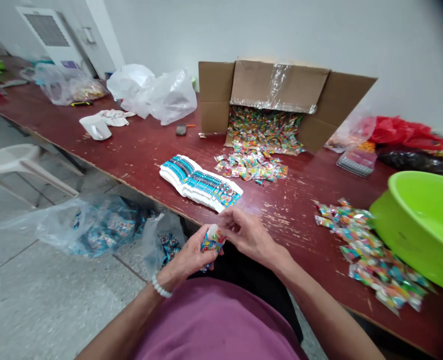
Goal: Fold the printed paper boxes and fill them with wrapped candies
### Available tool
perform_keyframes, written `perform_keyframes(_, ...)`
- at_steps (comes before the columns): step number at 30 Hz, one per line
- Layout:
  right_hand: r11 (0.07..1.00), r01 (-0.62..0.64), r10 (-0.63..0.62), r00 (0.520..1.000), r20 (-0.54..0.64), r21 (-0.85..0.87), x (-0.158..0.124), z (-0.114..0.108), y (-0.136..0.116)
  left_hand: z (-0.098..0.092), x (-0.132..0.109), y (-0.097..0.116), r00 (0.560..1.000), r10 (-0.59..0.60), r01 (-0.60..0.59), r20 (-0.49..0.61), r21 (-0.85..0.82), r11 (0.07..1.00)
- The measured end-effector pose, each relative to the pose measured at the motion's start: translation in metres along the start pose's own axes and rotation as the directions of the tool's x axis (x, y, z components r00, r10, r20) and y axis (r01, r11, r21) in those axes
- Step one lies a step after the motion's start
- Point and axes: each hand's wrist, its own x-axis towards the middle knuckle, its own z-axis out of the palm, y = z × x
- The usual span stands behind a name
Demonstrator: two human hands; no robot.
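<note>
Left hand grips a packet by the near edge of the bench, presumably steadying it; right hand half-curled, hold unclear.

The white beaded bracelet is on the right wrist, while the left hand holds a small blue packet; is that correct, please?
Not quite: the head view shows the bracelet on the left wrist; the left hand does hold a small blue packet.

Right of the right hand I have bare worktop up to the candy heap by the green basin; ahead, the packet stack and open carton block me.
</note>
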Motion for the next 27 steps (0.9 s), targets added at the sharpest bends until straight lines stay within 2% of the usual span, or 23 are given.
perform_keyframes(3,1.000,-0.001,0.004,0.995,0.103,-0.028,0.001,0.003,-0.010,0.004,0.001,0.002,0.999,0.029,-0.027,-0.045,0.055,0.998)
perform_keyframes(5,0.998,-0.034,0.025,0.986,0.167,0.052,0.002,0.004,-0.010,0.005,0.002,0.001,0.998,0.029,-0.029,-0.054,0.004,1.000)
perform_keyframes(6,0.992,-0.050,0.032,0.987,0.158,0.116,0.003,0.004,-0.009,0.004,0.002,0.000,0.998,0.022,-0.025,-0.056,-0.053,0.998)
perform_keyframes(8,0.968,-0.080,0.074,0.997,0.035,0.239,0.004,0.002,-0.002,0.002,0.002,-0.002,0.997,-0.008,-0.007,-0.075,-0.202,0.979)
perform_keyframes(10,0.939,-0.141,0.180,0.978,-0.101,0.313,0.004,0.002,0.006,0.000,0.002,-0.004,0.993,-0.054,0.019,-0.102,-0.318,0.948)
perform_keyframes(11,0.922,-0.184,0.238,0.964,-0.121,0.341,0.003,0.002,0.009,-0.001,0.003,-0.005,0.991,-0.076,0.032,-0.111,-0.354,0.935)
perform_keyframes(14,0.842,-0.288,0.323,0.946,0.002,0.456,0.000,0.009,0.015,0.000,0.003,-0.008,0.988,-0.096,0.040,-0.122,-0.399,0.916)
perform_keyframes(17,0.819,-0.294,0.315,0.948,0.042,0.493,-0.005,0.023,0.014,0.007,0.003,-0.009,0.982,-0.047,-0.023,-0.183,-0.363,0.931)
perform_keyframes(20,0.872,-0.239,0.287,0.957,-0.050,0.427,-0.010,0.035,0.012,0.016,0.002,-0.008,0.965,-0.005,-0.080,-0.261,-0.313,0.946)
perform_keyframes(22,0.889,-0.194,0.256,0.961,-0.101,0.415,-0.011,0.038,0.012,0.018,0.002,-0.006,0.961,-0.031,-0.069,-0.274,-0.349,0.934)
perform_keyframes(24,0.913,-0.153,0.213,0.970,-0.121,0.377,-0.013,0.037,0.011,0.017,0.002,-0.004,0.968,-0.100,-0.014,-0.232,-0.445,0.896)
perform_keyframes(27,0.963,-0.070,0.093,0.993,-0.078,0.261,-0.015,0.030,0.008,0.010,0.003,-0.003,0.978,-0.180,0.084,-0.101,-0.603,0.793)
